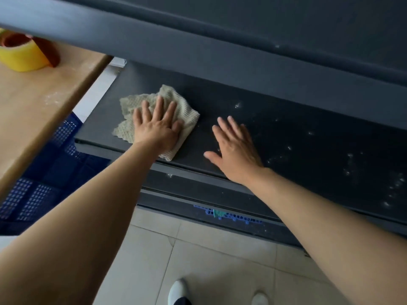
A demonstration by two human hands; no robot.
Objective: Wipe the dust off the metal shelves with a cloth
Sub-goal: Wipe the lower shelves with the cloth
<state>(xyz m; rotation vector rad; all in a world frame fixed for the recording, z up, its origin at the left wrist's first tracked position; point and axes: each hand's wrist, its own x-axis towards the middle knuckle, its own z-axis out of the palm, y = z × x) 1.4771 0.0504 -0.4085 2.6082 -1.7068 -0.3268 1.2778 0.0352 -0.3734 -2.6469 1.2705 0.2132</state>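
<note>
You see a pale beige waffle-weave cloth (154, 111) on the dark grey, white-speckled shelf (286, 133), yellow tape (22, 57) on the tan table (39, 102), a blue perforated crate (39, 172).

On my feed, the left arm (88, 216) and right arm (330, 216) are bare right down to the left hand (156, 128) and right hand (236, 153). The left shoe (178, 290) has a white toe cap and a dark upper. The right shoe (260, 300) shows only a white toe.

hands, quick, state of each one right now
Left hand: open, fingers flat, pressing the cloth onto the metal shelf.
Right hand: open, flat on the metal shelf beside the cloth, holding nothing.
</note>
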